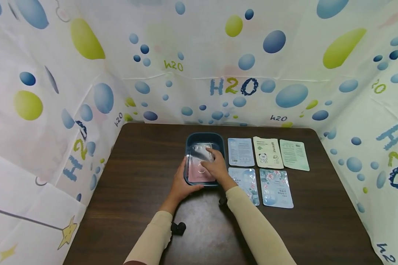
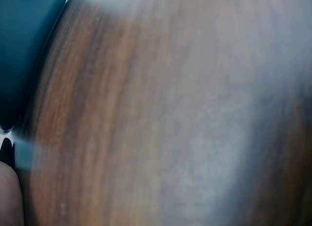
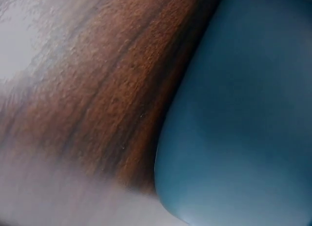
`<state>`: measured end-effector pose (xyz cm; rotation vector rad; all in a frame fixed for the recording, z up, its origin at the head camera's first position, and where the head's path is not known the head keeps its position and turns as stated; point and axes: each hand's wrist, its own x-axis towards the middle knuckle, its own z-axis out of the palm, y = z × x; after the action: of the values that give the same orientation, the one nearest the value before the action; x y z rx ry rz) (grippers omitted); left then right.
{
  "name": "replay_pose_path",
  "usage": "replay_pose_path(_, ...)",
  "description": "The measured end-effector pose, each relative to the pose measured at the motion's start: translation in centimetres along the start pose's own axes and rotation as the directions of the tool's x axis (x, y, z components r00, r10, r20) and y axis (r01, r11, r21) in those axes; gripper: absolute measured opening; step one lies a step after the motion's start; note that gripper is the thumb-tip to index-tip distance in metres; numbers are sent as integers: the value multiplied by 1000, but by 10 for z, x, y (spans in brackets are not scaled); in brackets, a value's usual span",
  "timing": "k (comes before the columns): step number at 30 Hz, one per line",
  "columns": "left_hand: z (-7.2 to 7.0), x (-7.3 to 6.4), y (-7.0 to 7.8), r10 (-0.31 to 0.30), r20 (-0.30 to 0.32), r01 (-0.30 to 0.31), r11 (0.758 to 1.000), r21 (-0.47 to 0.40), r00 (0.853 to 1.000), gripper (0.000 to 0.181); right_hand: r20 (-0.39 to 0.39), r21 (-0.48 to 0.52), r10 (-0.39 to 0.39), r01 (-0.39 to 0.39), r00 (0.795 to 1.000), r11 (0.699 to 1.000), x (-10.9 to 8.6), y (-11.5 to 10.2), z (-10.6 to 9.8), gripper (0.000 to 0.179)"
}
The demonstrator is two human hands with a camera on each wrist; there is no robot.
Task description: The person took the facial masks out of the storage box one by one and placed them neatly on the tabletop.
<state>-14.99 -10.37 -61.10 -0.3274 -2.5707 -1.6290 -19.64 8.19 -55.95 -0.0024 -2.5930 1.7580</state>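
A dark blue plastic tray (image 1: 205, 134) stands on the brown table, with a pink and silvery sachet (image 1: 195, 173) lying inside it. My left hand (image 1: 181, 184) holds the tray at its near left corner, fingers along the left side and thumb across the front. Over the tray's right side reaches my right hand (image 1: 219, 167); its thumb and forefinger are spread apart and touch the sachet. The right wrist view has only the tray's outer wall (image 3: 243, 114). In the left wrist view, part of the tray's wall (image 2: 24, 50) and a bit of the thumb (image 2: 9, 197) appear.
Right of the tray lie several flat sachets in two rows: a pale blue one (image 1: 240, 152), a cream one with a panda (image 1: 268, 152), a light green one (image 1: 294, 155), and two blue floral ones. A patterned curtain (image 1: 199, 44) surrounds the table (image 1: 129, 176).
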Motion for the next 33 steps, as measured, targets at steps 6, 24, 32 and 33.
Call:
replay_pose_path(6,1,1,-1,-1,2,1,1000,3,1000,132,11,10,10,-10,1000,1000,-1,-1,-2,57)
replay_pose_path(24,0,0,0,-8,3,8,999,-37,1000,129,72,70,-48,43,996,997,-3,-17,-14,55)
replay_pose_path(32,0,0,0,-28,12,28,999,-22,1000,129,67,106,-12,5,998,994,3,-25,-29,54)
replay_pose_path(33,0,0,0,-30,12,30,999,-23,999,129,68,108,-11,3,998,994,4,-26,-31,53)
